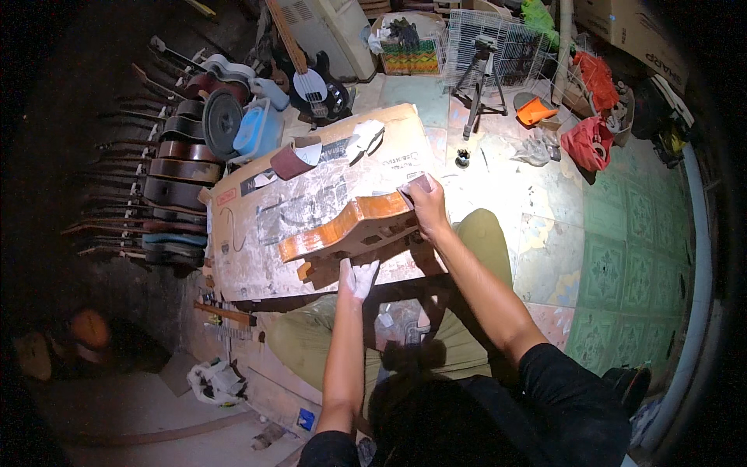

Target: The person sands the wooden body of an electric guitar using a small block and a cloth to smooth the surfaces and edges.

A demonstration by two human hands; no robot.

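Note:
A wooden guitar body (354, 222) with a glossy orange-brown edge is tilted up on its side above a dusty cardboard sheet (233, 276). My left hand (359, 279), white across the palm, grips its lower near edge from below; the fingertips are partly hidden by the wood. At the right end of the body, my right hand (429, 208) is closed round a small brown piece of sandpaper (421, 185) pressed to the edge. A curled reddish-brown sheet of sandpaper (294, 161) and a crumpled white piece (366, 140) lie farther back on the cardboard.
A row of guitars (175, 191) stands to the left, beside a blue container (261, 128). Behind the cardboard are a black bass guitar (315, 89), a tripod (478, 74) and a wire cage (510, 50). A red bag (585, 144) rests at right.

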